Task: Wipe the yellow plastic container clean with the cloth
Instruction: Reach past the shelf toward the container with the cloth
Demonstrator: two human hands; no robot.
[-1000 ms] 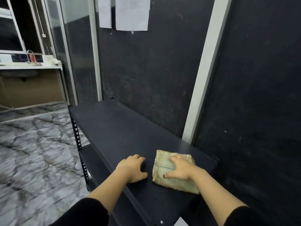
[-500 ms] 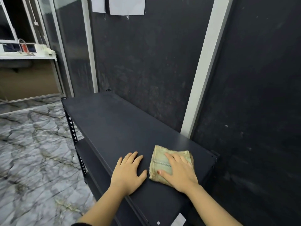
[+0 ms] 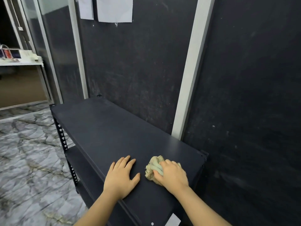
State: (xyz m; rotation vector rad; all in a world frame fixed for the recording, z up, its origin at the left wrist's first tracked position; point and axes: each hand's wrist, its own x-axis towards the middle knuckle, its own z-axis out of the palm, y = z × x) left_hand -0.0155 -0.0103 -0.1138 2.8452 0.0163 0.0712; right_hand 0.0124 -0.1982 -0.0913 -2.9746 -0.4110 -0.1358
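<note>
The right hand (image 3: 171,174) is gripping the cloth (image 3: 154,168), its fingers curled around the crumpled fabric. The cloth is lying on the top of the dark shelf (image 3: 105,131), near the front right corner. The left hand (image 3: 121,176) is resting flat on the same shelf top just beside the cloth, with straight fingers, holding nothing. Two paper sheets (image 3: 114,8) are hanging on the dark wall (image 3: 138,62).
</note>
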